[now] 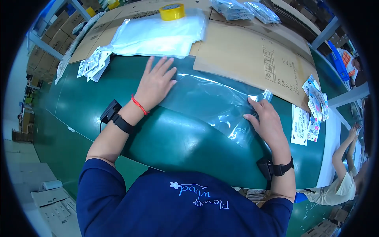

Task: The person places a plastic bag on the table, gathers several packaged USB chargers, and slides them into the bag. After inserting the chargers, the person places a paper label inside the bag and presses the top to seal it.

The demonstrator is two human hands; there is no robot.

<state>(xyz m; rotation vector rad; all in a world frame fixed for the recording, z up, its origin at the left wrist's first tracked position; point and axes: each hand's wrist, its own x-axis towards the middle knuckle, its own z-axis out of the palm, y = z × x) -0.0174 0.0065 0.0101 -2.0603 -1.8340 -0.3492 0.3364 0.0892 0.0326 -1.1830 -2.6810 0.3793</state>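
A clear plastic bag (pixel 209 100) lies flat on the green tabletop (pixel 169 136) in front of me, catching bright reflections. My left hand (pixel 158 81) rests on its left end with fingers stretched out, just below a stack of clear bags (pixel 158 35). At the bag's right end, my right hand (pixel 265 118) has thumb and forefinger on the film near its crinkled edge. Thumb and forefinger are apart; whether they grip the film is hard to see. To the right of that hand lie printed cards (pixel 306 122), and another bunch of cards (pixel 94 65) is at the left.
Flattened cardboard (pixel 244 59) covers the far side of the table. A roll of yellow tape (pixel 172 12) sits on the bag stack. Packed plastic pouches (pixel 233 10) lie at the back. Another person's arms (pixel 343 152) show at the right, beyond a metal post (pixel 347 96).
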